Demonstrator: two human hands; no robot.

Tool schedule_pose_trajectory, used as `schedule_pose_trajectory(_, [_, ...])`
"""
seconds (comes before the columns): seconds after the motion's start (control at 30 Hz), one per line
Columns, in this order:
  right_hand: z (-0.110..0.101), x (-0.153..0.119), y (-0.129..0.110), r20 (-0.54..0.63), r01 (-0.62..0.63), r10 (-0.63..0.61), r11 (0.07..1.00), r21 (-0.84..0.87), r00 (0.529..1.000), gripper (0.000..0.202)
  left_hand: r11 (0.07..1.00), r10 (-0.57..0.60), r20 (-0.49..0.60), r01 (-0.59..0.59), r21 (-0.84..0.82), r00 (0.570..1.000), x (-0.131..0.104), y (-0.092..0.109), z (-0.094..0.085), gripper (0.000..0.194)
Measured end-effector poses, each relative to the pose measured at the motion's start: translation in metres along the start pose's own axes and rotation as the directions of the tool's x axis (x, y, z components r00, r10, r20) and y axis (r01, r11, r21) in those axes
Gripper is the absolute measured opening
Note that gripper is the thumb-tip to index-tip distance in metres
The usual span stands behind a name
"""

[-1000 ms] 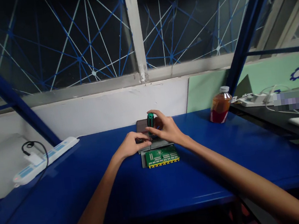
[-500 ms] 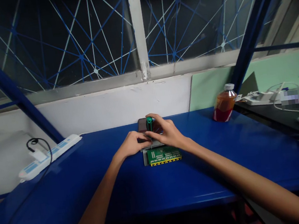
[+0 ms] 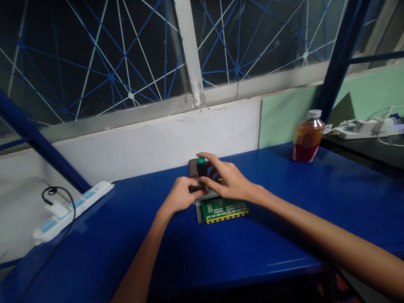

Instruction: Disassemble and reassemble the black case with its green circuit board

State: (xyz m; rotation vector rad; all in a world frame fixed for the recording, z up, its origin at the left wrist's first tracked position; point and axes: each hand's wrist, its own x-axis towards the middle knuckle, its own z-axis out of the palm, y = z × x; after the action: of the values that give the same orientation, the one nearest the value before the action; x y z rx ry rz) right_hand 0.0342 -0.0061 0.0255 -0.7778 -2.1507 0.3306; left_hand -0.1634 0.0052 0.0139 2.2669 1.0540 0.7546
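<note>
A screwdriver (image 3: pixel 202 166) with a green and black handle stands nearly upright over the far left part of a green circuit board (image 3: pixel 227 208). My right hand (image 3: pixel 228 180) is closed round its handle, forefinger over the top and thumb low on the side. Close to the thin shaft, my left hand (image 3: pixel 182 193) has its thumb and forefinger brought together; whether they pinch the shaft or something small cannot be made out. The board has a yellow strip along its near edge and lies on a grey plate (image 3: pixel 200 214). Behind the hands, a dark flat object (image 3: pixel 193 168) is partly hidden.
On the blue table (image 3: pixel 207 254), a white power strip (image 3: pixel 75 212) with a plugged-in black cable lies at the left. A bottle of reddish drink (image 3: pixel 308 138) stands at the right. Beyond it, a black table (image 3: pixel 365 161) holds another power strip and white cables.
The screwdriver handle has turned a little in my right hand. Both hands stay at the board, and the whole view has shifted slightly.
</note>
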Motion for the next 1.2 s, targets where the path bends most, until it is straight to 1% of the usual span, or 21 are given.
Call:
schedule_pose_trajectory(0.23, [-0.0017,-0.0013,-0.0032,-0.008,0.011,-0.011,1.000,-0.026,1.000,0.058,1.000,0.012,0.044,-0.012,0.003,0.999,-0.0003,0.0026,-0.0018,0.017])
schedule_pose_trajectory(0.37, [-0.0016,-0.0018,-0.0023,-0.015,0.011,-0.012,0.999,-0.040,1.000,0.058,0.999,0.032,0.012,-0.032,0.003,0.999,-0.0005,0.0039,-0.0009,0.015])
schedule_pose_trajectory(0.47, [-0.0011,-0.0021,-0.0010,-0.029,0.009,-0.011,0.998,-0.065,1.000,0.059,1.000,-0.008,-0.023,0.008,0.016,1.000,-0.0001,0.0038,0.0014,0.014])
schedule_pose_trajectory(0.6, [-0.0006,-0.0026,-0.0008,-0.036,0.018,-0.022,0.995,-0.098,0.999,0.059,1.000,-0.022,-0.017,0.022,0.002,1.000,0.0005,0.0013,0.0044,0.015])
schedule_pose_trajectory(0.77, [-0.0006,-0.0030,-0.0022,-0.021,0.021,-0.024,0.994,-0.110,1.000,0.059,1.000,0.019,-0.002,-0.019,0.011,1.000,0.0004,-0.0006,0.0047,0.017])
schedule_pose_trajectory(0.87, [-0.0014,-0.0029,-0.0025,-0.013,0.041,-0.042,0.993,-0.112,0.999,0.059,0.999,0.048,0.009,-0.048,0.013,0.999,0.0002,0.0017,0.0035,0.018])
schedule_pose_trajectory(1.0, [-0.0018,-0.0027,-0.0018,-0.004,0.048,-0.049,0.993,-0.106,0.999,0.058,0.996,0.076,0.010,-0.076,0.055,0.997,0.0001,0.0046,0.0031,0.017])
schedule_pose_trajectory(1.2, [-0.0012,-0.0022,-0.0004,-0.013,0.019,-0.020,0.993,-0.117,1.000,0.060,0.995,0.017,-0.015,-0.016,0.094,1.000,0.0007,0.0006,0.0055,0.014])
